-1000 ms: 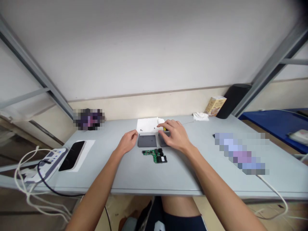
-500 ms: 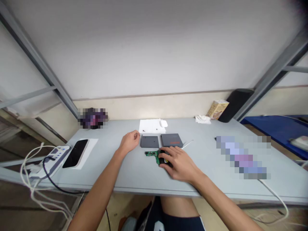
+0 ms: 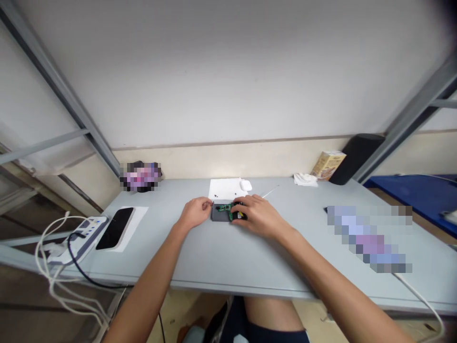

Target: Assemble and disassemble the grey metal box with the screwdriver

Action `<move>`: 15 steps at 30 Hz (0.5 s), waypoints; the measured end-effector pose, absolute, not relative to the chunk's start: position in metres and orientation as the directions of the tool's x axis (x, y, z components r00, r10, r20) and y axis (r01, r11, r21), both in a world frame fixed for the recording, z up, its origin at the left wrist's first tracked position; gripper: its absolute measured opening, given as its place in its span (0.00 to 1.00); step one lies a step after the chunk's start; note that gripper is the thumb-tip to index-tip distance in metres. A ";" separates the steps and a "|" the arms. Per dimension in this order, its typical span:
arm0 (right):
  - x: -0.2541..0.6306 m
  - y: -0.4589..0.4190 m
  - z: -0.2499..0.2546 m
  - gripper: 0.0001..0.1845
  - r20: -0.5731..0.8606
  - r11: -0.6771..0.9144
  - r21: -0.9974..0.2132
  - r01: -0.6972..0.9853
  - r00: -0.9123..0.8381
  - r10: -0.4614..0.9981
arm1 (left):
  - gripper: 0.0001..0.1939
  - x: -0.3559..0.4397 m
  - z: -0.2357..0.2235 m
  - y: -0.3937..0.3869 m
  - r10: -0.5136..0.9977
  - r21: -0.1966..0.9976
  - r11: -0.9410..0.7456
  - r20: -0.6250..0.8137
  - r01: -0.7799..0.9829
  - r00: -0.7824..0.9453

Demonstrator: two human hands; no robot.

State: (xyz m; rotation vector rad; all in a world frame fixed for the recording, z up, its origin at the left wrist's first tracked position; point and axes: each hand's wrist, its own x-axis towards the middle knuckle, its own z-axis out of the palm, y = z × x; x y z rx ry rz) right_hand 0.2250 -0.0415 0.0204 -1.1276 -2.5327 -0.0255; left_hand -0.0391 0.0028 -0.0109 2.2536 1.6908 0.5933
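Observation:
My right hand (image 3: 259,214) grips the black end of a green circuit board (image 3: 224,207), which is above or on a flat dark grey casing panel (image 3: 220,216). Whether the board rests on the panel I cannot tell. Curled closed, my left hand (image 3: 195,213) is at the panel's left edge; whatever its fingers may hold is hidden. My right hand covers the spot where a dark grey box stood. Behind the panel lies a white paper sheet (image 3: 225,187) with a few tiny dark bits on it.
A white rounded case (image 3: 245,185) sits on the sheet, with a thin metal rod (image 3: 270,191) to its right. At left are a phone (image 3: 116,228) and a power strip (image 3: 80,238) with cables. A yellow box (image 3: 327,165), crumpled tissue (image 3: 305,179) and black cylinder (image 3: 357,159) stand back right.
My right hand went from the grey box to the circuit board, took hold of it and carried it away from me over the grey panel. My left hand stays by the panel's left edge.

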 end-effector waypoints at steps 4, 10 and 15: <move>0.214 -0.031 0.016 0.12 0.344 0.668 -0.165 0.725 -0.593 0.728 | 0.13 -0.040 -0.009 0.003 0.952 0.442 -0.305 0.160 0.843 0.260; 0.215 -0.031 0.003 0.09 0.416 0.639 -0.283 0.715 -0.509 0.754 | 0.13 -0.039 -0.007 0.003 0.935 0.438 -0.353 0.150 0.826 0.320; 0.220 -0.029 0.001 0.08 0.429 0.618 -0.349 0.705 -0.466 0.774 | 0.12 -0.038 -0.006 0.002 0.919 0.431 -0.392 0.153 0.813 0.363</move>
